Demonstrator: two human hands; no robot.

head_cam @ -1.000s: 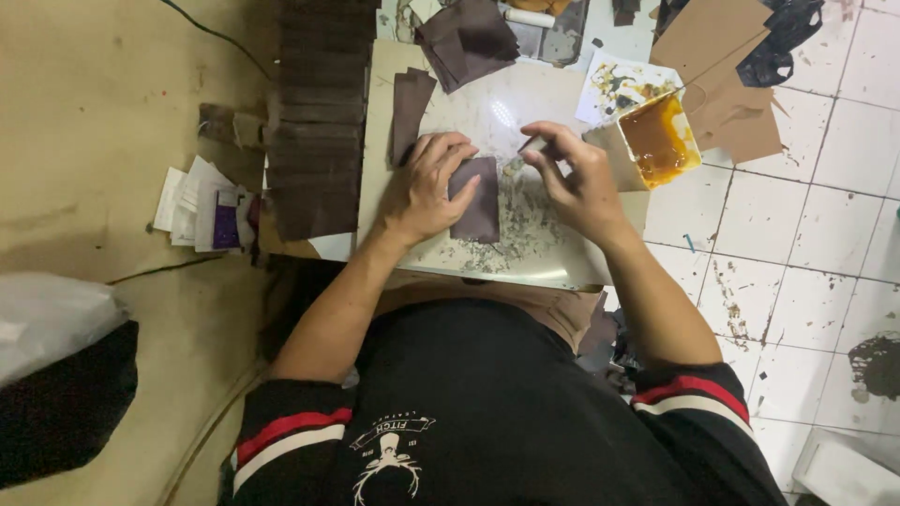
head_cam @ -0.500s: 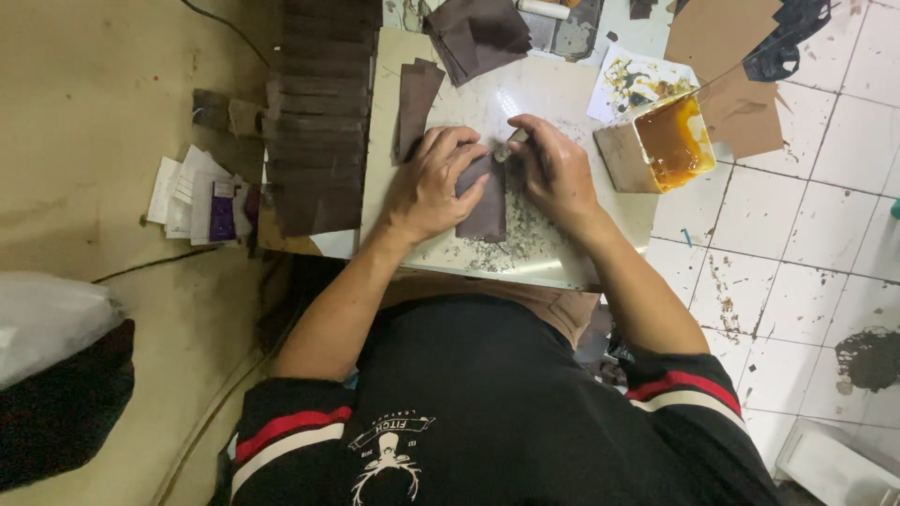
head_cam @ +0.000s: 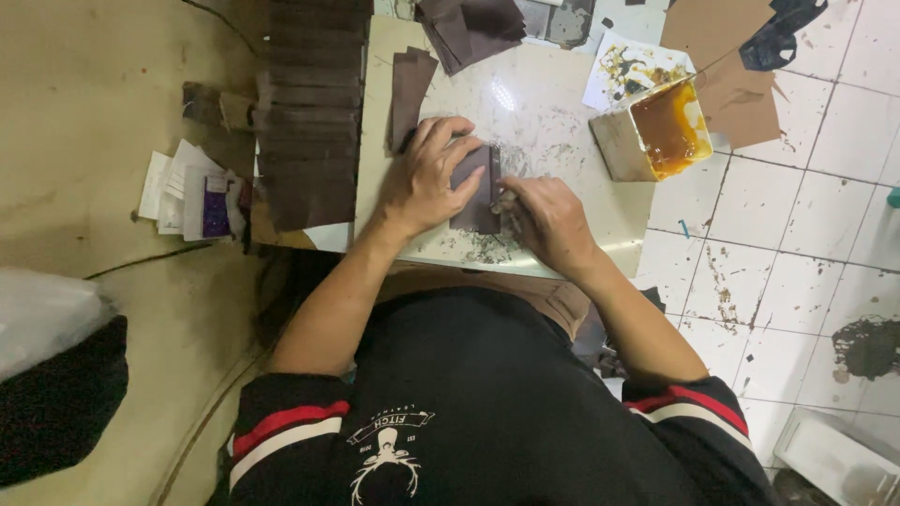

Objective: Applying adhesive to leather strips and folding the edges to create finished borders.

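A dark brown leather piece [head_cam: 482,199] lies flat on a pale work slab [head_cam: 553,103]. My left hand [head_cam: 427,183] presses down on it from the left, fingers spread over its upper part. My right hand [head_cam: 548,225] is closed around a small applicator tool whose tip [head_cam: 497,200] touches the piece's right edge near its lower end. Most of the tool is hidden inside the fist. Glue smears and scrapings mark the slab around the piece.
An open square tin of amber glue [head_cam: 656,126] stands at the slab's right edge. Brown strips [head_cam: 411,80] lie on the slab, with a long row of brown pieces [head_cam: 309,122] to the left. Dark pieces [head_cam: 469,28], cardboard [head_cam: 722,56] and papers [head_cam: 183,192] surround it.
My right hand came from near the glue tin to the top of the piece, then slid down along its right edge. The left hand kept pressing the piece.
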